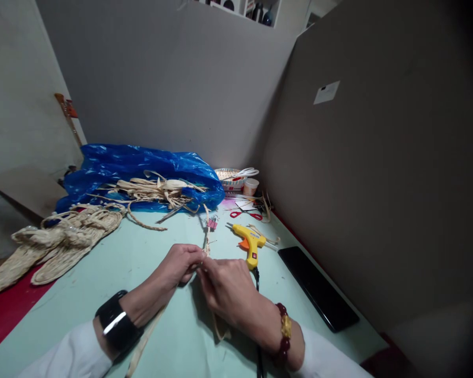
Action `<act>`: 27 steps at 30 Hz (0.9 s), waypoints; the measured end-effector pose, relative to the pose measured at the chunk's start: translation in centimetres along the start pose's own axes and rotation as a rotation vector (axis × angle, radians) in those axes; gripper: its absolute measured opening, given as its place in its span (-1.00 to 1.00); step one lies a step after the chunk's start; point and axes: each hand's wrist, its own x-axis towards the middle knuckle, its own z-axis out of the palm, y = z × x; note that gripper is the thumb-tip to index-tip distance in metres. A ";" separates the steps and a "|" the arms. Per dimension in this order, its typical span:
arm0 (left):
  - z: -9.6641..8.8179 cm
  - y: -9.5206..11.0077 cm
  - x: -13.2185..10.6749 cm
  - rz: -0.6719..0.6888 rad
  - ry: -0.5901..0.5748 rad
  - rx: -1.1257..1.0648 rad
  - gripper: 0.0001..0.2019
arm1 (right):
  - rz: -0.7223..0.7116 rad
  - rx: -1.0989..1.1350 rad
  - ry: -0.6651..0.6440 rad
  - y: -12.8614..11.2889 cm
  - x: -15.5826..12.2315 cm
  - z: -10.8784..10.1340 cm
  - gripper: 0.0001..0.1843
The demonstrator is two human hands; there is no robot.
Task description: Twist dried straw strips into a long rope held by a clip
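Observation:
My left hand [179, 265] and my right hand [225, 287] meet over the pale green table [142, 252], fingers pinched together on a thin braided straw strand [206, 231] that runs away from them toward a pink binder clip [212, 223]. Loose straw ends trail down past my right wrist [220, 332] and along my left forearm. A black wristband sits on my left wrist, a red bead bracelet on my right. A yellow glue gun [251, 243] lies just beyond my right hand.
A blue plastic bag [134, 165] with loose straw strips [157, 191] lies at the back. Woven straw sandals [51, 241] rest at left. Red scissors [246, 214], a small basket [230, 178], a cup [250, 186] and a black phone [317, 286] sit near the right wall.

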 end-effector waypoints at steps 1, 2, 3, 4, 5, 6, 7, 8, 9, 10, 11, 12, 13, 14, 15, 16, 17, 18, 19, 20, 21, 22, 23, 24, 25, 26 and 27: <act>-0.1 0.0 0.0 -0.001 -0.006 -0.015 -0.85 | 0.063 0.092 0.040 0.4 0.2 -0.3 -0.73; -0.1 0.0 0.1 0.002 -0.012 -0.033 -0.84 | 0.136 0.194 0.081 1.0 0.5 -0.6 -0.67; -0.1 0.1 0.1 0.003 -0.019 -0.048 -0.82 | 0.204 0.297 0.116 1.5 0.8 -0.8 -0.65; -0.1 0.2 0.1 0.000 -0.023 -0.055 -0.81 | 0.240 0.412 0.117 2.1 1.2 -0.8 -0.66; -0.1 0.2 0.1 -0.006 -0.025 -0.053 -0.79 | 0.250 0.534 0.083 2.6 1.5 -0.8 -0.68; -0.1 0.3 0.1 -0.016 -0.031 -0.047 -0.78 | 0.240 0.661 0.019 3.0 1.7 -0.6 -0.70; -0.1 0.3 0.1 -0.024 -0.035 -0.038 -0.77 | 0.224 0.777 -0.044 3.3 1.9 -0.2 -0.72; -0.1 0.3 0.1 -0.032 -0.035 -0.025 -0.76 | 0.214 0.875 -0.099 3.5 2.0 0.2 -0.74; 0.0 0.2 0.0 -0.034 -0.035 -0.007 -0.75 | 0.216 0.957 -0.132 3.7 2.1 0.7 -0.77; 0.0 0.2 0.0 -0.029 -0.029 0.015 -0.74 | 0.229 1.024 -0.141 3.8 2.1 1.1 -0.80; 0.1 0.2 0.0 -0.026 -0.023 0.044 -0.74 | 0.247 1.073 -0.142 3.9 2.2 1.6 -0.83; 0.1 0.1 0.0 -0.025 -0.017 0.076 -0.75 | 0.260 1.106 -0.150 3.9 2.2 1.9 -0.85; 0.2 0.1 0.0 -0.025 -0.011 0.109 -0.76 | 0.271 1.120 -0.157 4.0 2.2 2.1 -0.86; 0.2 0.2 -0.1 -0.026 -0.004 0.137 -0.76 | 0.282 1.109 -0.160 4.1 2.2 2.3 -0.87; 0.2 0.2 -0.1 -0.026 0.007 0.159 -0.76 | 0.291 1.075 -0.159 4.2 2.2 2.3 -0.86; 0.2 0.2 -0.1 -0.023 0.022 0.180 -0.75 | 0.301 1.028 -0.156 4.3 2.3 2.2 -0.85; 0.2 0.3 0.0 -0.014 0.039 0.201 -0.75 | 0.311 0.985 -0.145 4.3 2.3 2.0 -0.83; 0.2 0.2 0.0 0.001 0.055 0.224 -0.75 | 0.325 0.955 -0.131 4.3 2.4 1.9 -0.81; 0.2 0.2 0.0 0.019 0.066 0.254 -0.75 | 0.340 0.944 -0.113 4.2 2.4 1.8 -0.79; 0.1 0.1 0.1 0.041 0.069 0.287 -0.74 | 0.356 0.950 -0.091 4.1 2.4 1.7 -0.78; 0.1 -0.1 0.1 0.066 0.069 0.322 -0.74 | 0.375 0.967 -0.067 4.0 2.4 1.8 -0.77; 0.0 -0.2 0.2 0.090 0.068 0.355 -0.74 | 0.397 0.985 -0.043 3.9 2.4 1.8 -0.77; 0.0 -0.4 0.2 0.112 0.072 0.388 -0.74 | 0.420 0.996 -0.023 3.8 2.4 2.0 -0.77; -0.1 -0.5 0.2 0.132 0.080 0.423 -0.73 | 0.442 0.998 -0.010 3.6 2.4 2.1 -0.78; -0.1 -0.5 0.2 0.148 0.087 0.457 -0.74 | 0.457 0.988 -0.001 3.5 2.3 2.2 -0.79; -0.1 -0.4 0.1 0.158 0.093 0.489 -0.74 | 0.463 0.967 0.004 3.3 2.3 2.2 -0.79; -0.1 -0.3 -0.1 0.164 0.097 0.521 -0.75 | 0.458 0.937 0.013 3.2 2.2 2.1 -0.78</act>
